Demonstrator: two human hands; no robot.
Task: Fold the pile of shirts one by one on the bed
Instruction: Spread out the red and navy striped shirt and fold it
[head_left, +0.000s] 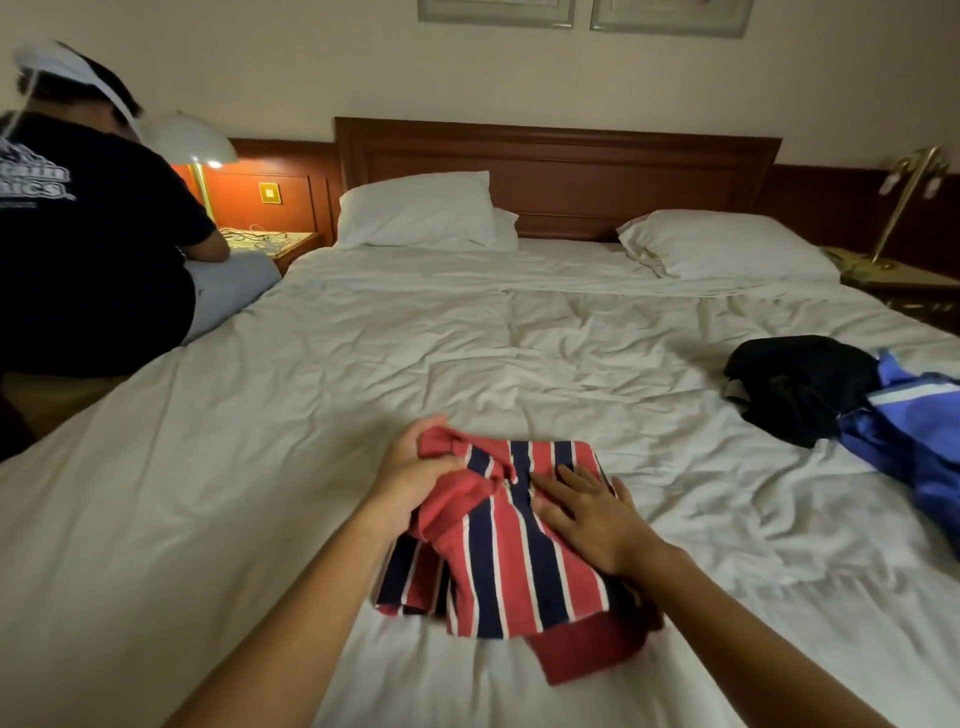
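Left hand (415, 478) bunches the red collar end of the striped shirt (498, 566), fingers curled into the cloth. My right hand (592, 514) lies flat on its front with straight fingers, pressing and gripping nothing.

The shirt sits partly folded on the near middle of the bed (363, 374), which has a rumpled white sheet. A wooden headboard (561, 171) runs along the far end. Another person in a black tee (88, 234) sits on the bed's far left edge with their back to me; the white print on the tee ends in "ICS", the rest is unreadable. Two white pillows (415, 208) lie at the head.

A blue garment (914, 441) and a black garment (800, 384) are heaped touching each other at the right edge, well apart from my hands. A dark red shirt (587, 649) pokes out from under the striped one at its near right corner. A lit lamp (192, 140) stands far left.
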